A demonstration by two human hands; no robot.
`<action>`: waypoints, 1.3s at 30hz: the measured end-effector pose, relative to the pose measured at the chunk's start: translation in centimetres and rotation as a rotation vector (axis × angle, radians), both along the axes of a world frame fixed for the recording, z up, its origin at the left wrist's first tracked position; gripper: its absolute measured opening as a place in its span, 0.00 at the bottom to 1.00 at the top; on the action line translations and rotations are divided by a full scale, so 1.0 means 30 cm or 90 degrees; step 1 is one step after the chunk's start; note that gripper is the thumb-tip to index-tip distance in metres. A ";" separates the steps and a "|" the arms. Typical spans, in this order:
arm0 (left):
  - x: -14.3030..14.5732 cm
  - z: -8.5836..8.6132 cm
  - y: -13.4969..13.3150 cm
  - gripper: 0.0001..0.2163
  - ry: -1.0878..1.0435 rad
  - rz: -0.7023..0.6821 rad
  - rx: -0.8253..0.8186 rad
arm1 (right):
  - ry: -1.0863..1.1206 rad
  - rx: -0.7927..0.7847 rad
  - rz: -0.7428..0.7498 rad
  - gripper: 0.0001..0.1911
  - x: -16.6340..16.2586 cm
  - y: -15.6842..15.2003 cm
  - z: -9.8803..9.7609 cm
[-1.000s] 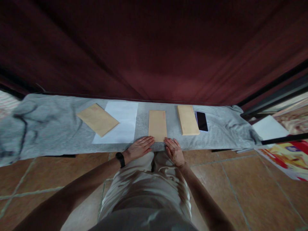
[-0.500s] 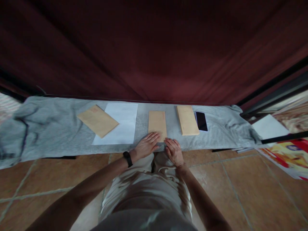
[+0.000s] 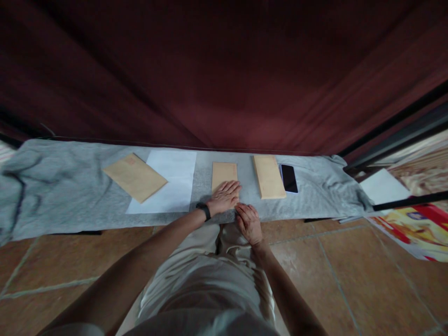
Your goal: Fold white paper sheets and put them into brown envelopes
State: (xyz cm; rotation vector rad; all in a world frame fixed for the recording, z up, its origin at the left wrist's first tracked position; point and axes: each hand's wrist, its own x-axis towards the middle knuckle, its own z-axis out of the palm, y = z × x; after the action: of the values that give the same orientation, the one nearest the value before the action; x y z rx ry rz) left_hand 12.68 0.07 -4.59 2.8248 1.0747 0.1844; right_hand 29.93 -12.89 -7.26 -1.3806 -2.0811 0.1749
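Note:
A brown paper envelope (image 3: 224, 171) lies upright before me on the grey cloth. My left hand (image 3: 225, 197), with a dark band on its wrist, rests flat across the envelope's lower half, hiding much of it. At the envelope's near right corner, my right hand (image 3: 249, 223) has its fingers together and bent on the corner; its thumb is partly hidden. Off to the left, another brown envelope (image 3: 135, 177) lies slanted over a white paper sheet (image 3: 175, 182). A stack of brown envelopes (image 3: 269, 177) sits to the right.
A dark-screened phone (image 3: 289, 178) lies against the stack's right side. The grey cloth (image 3: 318, 186) covers a long narrow surface, with a dark red curtain (image 3: 224, 93) behind it. At the far right are a white sheet (image 3: 385, 186) and a colourful printed box (image 3: 416, 228).
My left hand has slid right and up over the envelope, covering more of its middle. My right hand stays at the near corner. The whole view has shifted slightly.

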 end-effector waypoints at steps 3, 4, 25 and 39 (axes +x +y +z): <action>0.026 -0.005 0.032 0.27 0.001 0.022 -0.002 | -0.002 -0.007 0.005 0.23 0.001 0.000 0.006; 0.033 -0.006 0.044 0.28 -0.002 0.032 -0.001 | -0.002 -0.009 0.007 0.23 0.001 0.001 0.008; 0.103 -0.013 0.236 0.34 -0.018 0.127 -0.014 | -0.001 -0.010 -0.008 0.24 0.000 0.005 -0.003; 0.004 -0.015 0.013 0.30 0.000 0.032 0.003 | 0.010 -0.015 -0.005 0.24 -0.002 0.005 0.004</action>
State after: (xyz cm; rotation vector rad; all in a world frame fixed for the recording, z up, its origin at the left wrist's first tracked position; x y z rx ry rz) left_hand 12.79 0.46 -5.06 2.8029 1.1477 0.1908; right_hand 29.87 -12.74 -7.13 -1.3970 -2.0655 0.2064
